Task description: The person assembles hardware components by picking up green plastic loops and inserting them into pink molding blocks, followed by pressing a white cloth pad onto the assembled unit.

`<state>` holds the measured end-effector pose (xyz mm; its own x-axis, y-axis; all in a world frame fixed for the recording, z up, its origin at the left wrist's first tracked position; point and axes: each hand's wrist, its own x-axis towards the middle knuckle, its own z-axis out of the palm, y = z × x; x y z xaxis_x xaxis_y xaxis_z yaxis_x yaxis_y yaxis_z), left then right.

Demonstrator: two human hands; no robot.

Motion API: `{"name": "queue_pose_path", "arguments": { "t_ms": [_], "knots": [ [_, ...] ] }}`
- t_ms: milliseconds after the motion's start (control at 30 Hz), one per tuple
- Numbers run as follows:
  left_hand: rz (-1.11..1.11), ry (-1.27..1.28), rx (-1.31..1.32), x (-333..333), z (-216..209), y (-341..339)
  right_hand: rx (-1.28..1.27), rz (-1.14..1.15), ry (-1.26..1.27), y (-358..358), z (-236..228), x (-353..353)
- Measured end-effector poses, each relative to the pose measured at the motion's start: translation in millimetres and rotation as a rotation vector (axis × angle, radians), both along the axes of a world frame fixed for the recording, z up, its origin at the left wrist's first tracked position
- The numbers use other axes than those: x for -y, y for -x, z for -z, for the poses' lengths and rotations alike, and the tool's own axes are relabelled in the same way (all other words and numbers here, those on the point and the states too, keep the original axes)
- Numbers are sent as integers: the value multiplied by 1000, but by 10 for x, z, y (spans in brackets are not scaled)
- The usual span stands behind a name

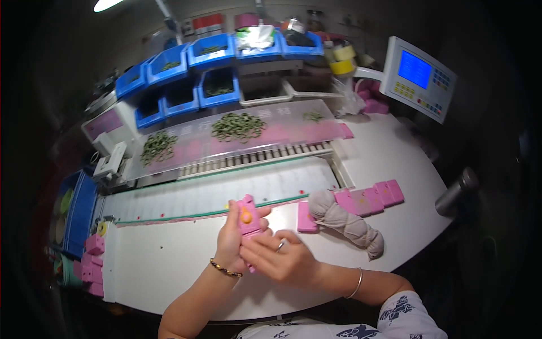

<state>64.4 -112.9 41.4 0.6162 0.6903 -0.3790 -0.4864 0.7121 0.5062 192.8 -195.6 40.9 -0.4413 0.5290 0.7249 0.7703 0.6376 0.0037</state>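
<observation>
Over the front of the white table, my left hand [230, 240] is closed around a pink rubber mould [247, 217] with an orange-yellow patch on its face. The mould stands nearly upright in the palm, and a seam crosses it around mid-height. My right hand [282, 257] lies across its lower part, fingers bent and pressed against it; the thumb is partly hidden. Right of my hands a single pink mould [305, 217] touches a rolled grey cloth [345, 221]. Behind the cloth, several more pink moulds [370, 199] sit in a row.
Beyond my hands runs a long glass-edged channel [226, 189]. A clear sheet [195, 141] above it bears piles of small green rings [238, 127]. Blue bins [212, 51] line the back. A control panel [418, 76] stands at right, a metal cylinder [456, 191] below. Pink blocks [92, 265] are stacked left.
</observation>
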Motion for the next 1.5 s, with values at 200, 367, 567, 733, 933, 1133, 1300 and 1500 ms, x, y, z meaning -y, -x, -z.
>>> {"name": "queue_pose_path", "arguments": {
  "t_ms": [200, 367, 567, 733, 933, 1133, 1300, 1500],
  "knots": [
    [6, -110, -101, 3, 101, 56, 160, -15, 24, -341, -98, 249],
    [15, -105, -167, 48, 87, 94, 146, 529, 354, -921, -241, 275],
    [24, -176, -95, 166, 92, 12, -7, 394, 554, -1063, -46, 255],
    [16, -154, -124, 223, 153, -9, -91, 389, 237, -874, -378, 266],
    [-15, -318, -216, 255, 21, -35, 117, 178, 55, -396, -478, 323],
    [32, -421, -407, 392, 231, 91, 185, 95, 328, -373, -394, 305],
    [-182, -250, -201, 362, 29, 84, 38, 146, 180, -375, -742, 271],
    [-404, -915, -296, 429, -120, 202, 225, -53, 316, -102, -620, 397]
  ]
}}
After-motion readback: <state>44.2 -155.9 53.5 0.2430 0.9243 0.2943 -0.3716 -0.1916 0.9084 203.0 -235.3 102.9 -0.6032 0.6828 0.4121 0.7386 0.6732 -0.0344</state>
